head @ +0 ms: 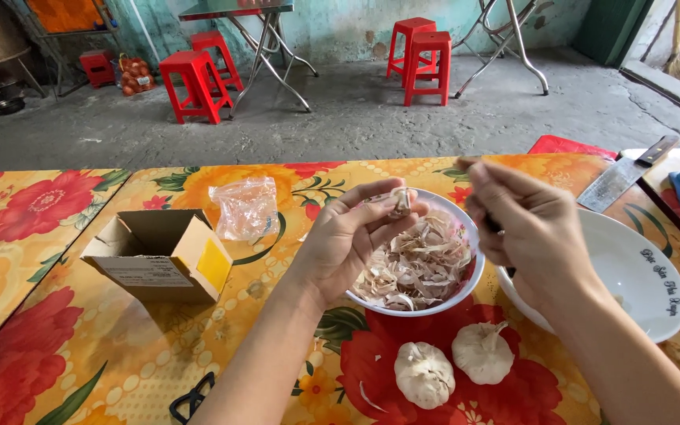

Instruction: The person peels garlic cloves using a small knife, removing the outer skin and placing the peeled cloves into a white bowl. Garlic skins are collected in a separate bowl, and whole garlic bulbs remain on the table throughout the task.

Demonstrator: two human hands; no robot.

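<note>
The left hand (356, 228) is pinching a garlic clove (400, 201) between thumb and fingertips, holding it just above the rim of a white bowl (466, 287) that is filled with papery garlic skins (417, 267). The right hand (525, 232) is hovering close beside it, fingers curled around a dark handle (494, 226), most of which is hidden in the palm, so I cannot tell what tool it is. Under that hand an empty white dish (639, 275) is sitting, touching the bowl's side. Two whole garlic bulbs (454, 364) are lying side by side on the flowered worktop (120, 354), just in front of the bowl. To the left an open cardboard box (159, 256) is resting on its side, with a crumpled clear plastic bag (244, 208) just behind it. A cleaver (619, 177) is lying at the far right edge, well apart from both hands. Red stools (198, 83) are standing on the concrete floor beyond.
</note>
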